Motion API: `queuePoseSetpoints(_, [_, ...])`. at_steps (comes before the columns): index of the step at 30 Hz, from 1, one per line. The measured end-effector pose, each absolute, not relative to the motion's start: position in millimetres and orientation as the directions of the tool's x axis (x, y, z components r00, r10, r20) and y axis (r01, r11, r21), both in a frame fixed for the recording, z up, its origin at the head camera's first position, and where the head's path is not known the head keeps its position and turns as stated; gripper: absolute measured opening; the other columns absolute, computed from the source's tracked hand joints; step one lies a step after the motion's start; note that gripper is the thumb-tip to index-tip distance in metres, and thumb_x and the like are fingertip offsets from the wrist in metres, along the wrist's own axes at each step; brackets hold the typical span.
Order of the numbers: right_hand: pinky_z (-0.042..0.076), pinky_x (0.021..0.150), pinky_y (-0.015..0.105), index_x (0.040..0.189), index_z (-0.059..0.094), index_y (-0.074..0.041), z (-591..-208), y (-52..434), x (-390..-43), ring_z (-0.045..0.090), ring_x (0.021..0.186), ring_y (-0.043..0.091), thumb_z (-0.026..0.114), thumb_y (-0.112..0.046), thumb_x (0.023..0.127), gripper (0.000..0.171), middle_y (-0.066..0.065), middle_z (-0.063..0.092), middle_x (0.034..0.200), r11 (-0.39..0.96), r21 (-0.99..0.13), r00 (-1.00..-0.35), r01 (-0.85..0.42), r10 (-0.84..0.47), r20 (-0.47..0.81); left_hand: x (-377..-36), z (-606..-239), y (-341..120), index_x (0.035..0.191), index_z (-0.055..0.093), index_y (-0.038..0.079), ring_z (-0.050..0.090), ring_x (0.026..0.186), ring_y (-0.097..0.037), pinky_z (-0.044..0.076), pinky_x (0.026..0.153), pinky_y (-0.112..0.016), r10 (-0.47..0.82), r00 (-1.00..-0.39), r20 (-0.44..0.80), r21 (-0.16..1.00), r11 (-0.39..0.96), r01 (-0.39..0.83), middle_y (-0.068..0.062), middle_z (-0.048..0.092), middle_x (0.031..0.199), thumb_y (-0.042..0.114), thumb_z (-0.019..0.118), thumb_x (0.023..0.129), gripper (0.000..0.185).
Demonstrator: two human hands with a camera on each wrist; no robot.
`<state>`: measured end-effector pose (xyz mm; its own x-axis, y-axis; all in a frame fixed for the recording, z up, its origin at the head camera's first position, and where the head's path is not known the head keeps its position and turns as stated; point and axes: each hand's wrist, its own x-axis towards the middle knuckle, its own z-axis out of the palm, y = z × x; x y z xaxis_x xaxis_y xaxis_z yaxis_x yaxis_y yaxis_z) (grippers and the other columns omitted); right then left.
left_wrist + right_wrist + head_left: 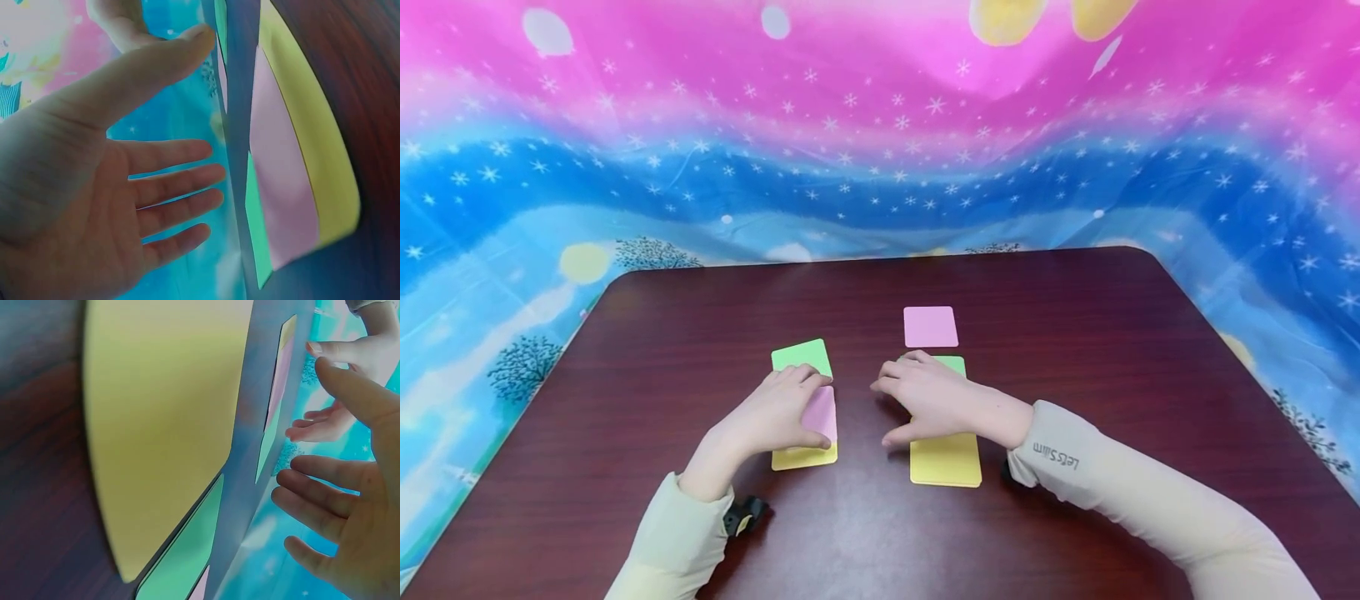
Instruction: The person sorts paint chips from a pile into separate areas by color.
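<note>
Both hands flat, seemingly hovering over cards.

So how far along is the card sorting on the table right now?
Left group: green card, pink card and yellow card lie together, the left hand over them with fingers straight. Right group: only the green card and yellow card are under the right hand. The other pink card lies apart, farther back, seemingly left to bring in.
</note>
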<state>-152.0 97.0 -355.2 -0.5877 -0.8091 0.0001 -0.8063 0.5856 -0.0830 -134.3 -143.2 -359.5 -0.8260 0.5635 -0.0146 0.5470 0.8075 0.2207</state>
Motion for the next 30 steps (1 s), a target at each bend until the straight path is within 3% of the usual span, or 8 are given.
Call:
queuePoseSetpoints(16, [0.032, 0.097, 0.036, 0.122, 0.056, -0.011, -357.0, 61.2, -158.8, 0.051, 0.105, 0.014, 0.063, -0.059, 0.073, 0.069, -0.001, 0.055, 0.110, 0.589, -0.078, -0.585, -0.804, -0.808, -0.067, -131.6, -365.7, -165.7, 0.116, 0.054, -0.001, 0.047, 0.099, -0.029, 0.040, 0.083, -0.044, 0.484, -0.868, -0.107, 0.160, 0.870, 0.466, -0.011, 0.051, 0.109, 0.040, 0.082, 0.055, 0.079])
queuePoseSetpoints(30, [0.036, 0.090, 0.034, 0.123, 0.054, -0.014, -367.5, 36.2, -162.5, 0.050, 0.106, 0.014, 0.065, -0.058, 0.071, 0.069, -0.002, 0.052, 0.114, 0.572, -0.042, -0.567, -0.819, -0.819, -0.089, -134.2, -366.7, -166.5, 0.113, 0.055, 0.000, 0.048, 0.090, -0.025, 0.040, 0.078, -0.042, 0.485, -0.863, -0.139, 0.187, 0.869, 0.458, -0.010, 0.049, 0.104, 0.035, 0.082, 0.054, 0.073])
